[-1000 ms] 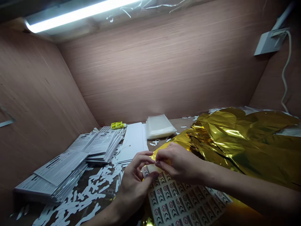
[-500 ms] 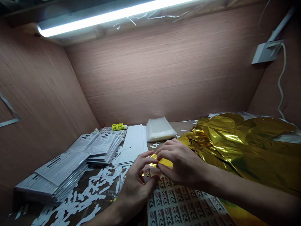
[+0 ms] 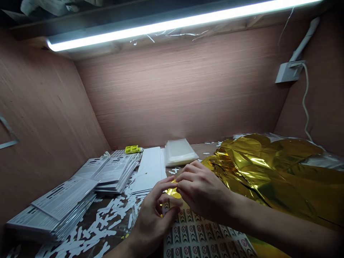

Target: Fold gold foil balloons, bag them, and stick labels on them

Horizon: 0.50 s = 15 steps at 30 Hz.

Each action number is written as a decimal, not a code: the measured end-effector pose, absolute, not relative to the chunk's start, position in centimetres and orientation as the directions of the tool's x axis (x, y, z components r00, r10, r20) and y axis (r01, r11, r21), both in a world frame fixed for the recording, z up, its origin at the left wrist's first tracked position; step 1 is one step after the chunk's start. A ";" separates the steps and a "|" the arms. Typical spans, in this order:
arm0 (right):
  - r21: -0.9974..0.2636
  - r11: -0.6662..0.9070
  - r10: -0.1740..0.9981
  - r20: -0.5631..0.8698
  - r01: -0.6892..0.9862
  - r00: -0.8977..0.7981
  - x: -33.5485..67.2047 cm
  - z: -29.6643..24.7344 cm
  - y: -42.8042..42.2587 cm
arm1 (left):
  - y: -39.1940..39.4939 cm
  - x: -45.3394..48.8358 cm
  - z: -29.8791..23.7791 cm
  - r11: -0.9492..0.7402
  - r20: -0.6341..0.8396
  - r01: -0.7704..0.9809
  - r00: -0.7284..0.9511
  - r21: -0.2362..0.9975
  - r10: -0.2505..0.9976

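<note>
A sheet of small stickers [image 3: 204, 233], printed with CE marks and red crossed-out symbols, lies in front of me at the bottom centre. My left hand [image 3: 154, 208] grips its upper left corner, thumb on top and fingers behind. Over the sheet's top edge, my right hand [image 3: 200, 186] is closed in a pinch, its fingertips close to my left index fingertip. Whatever it pinches is hidden. A piece of shiny gold foil [image 3: 173, 192] shows just beyond the sheet, between the two hands.
Gold foil sheets [image 3: 271, 168] are heaped on the right. Printed cards in clear sleeves [image 3: 64, 200] stand stacked at left, beside scattered white paper strips [image 3: 107, 218]. Further back are white cards [image 3: 150, 168], clear plastic bags [image 3: 180, 152] and a yellow tube [image 3: 133, 149].
My right fingers have closed together and drawn nearer to my left index fingertip. The left hand keeps its hold on the sticker sheet. The camera view has shifted slightly.
</note>
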State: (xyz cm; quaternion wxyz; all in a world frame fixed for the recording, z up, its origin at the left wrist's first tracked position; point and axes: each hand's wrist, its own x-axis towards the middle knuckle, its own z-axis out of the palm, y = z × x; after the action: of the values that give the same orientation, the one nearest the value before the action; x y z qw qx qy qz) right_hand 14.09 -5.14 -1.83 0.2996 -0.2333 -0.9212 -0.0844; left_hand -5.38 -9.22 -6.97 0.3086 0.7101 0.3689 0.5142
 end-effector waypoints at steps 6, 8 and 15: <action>-0.431 0.795 0.605 0.523 0.426 -0.600 14.0 -1.7 -4.8 | -9.2 -5.5 -7.0 -0.400 0.369 0.128 0.211 0.908 0.905; -0.725 0.604 0.757 0.391 0.332 -0.524 14.0 -1.5 -4.6 | -9.1 -5.5 -7.0 -0.307 0.285 0.061 0.234 0.950 0.929; -0.980 -0.138 0.849 -0.042 -0.144 -0.527 13.5 -1.9 -4.4 | -8.6 -5.5 -6.5 -0.173 0.211 -0.181 0.215 0.968 0.954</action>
State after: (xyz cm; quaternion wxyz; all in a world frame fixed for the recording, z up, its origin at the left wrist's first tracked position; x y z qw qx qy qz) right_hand 13.54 -4.37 -1.88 0.3643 -0.3224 -0.5464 0.6818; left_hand -5.48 -8.55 -6.47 0.5424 0.5597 0.3451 0.5230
